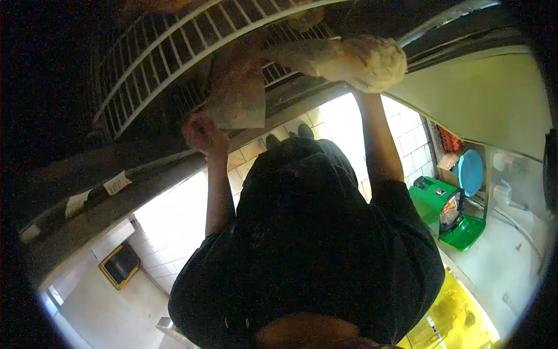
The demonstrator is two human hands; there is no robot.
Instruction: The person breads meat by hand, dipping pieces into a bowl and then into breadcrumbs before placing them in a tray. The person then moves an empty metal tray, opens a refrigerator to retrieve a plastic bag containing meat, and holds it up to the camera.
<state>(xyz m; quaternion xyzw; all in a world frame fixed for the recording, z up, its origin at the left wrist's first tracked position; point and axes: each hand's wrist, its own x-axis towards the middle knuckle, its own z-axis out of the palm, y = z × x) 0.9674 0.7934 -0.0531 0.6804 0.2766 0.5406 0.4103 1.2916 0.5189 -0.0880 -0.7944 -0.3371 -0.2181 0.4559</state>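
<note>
My left hand (205, 133) is raised at the left beside the wire shelves, its fingers curled and dim. It touches or lies close to the lower left of a pale, thin, translucent sheet (244, 109); the grip is unclear. At the upper right, my right hand (361, 90) is mostly hidden behind a cream-coloured, lumpy, long thing (383, 65), which it appears to hold up by its thick end. The thinner end reaches left over the shelves. What it is made of is too blurred to tell.
White wire shelves (187, 54) curve overhead, with a dark frame edge carrying paper tags (117, 183) below. At right are a pale panel (475, 87), a green bin (429, 196) with its lid open and a blue basin (471, 172). A yellow surface (453, 314) is lower right.
</note>
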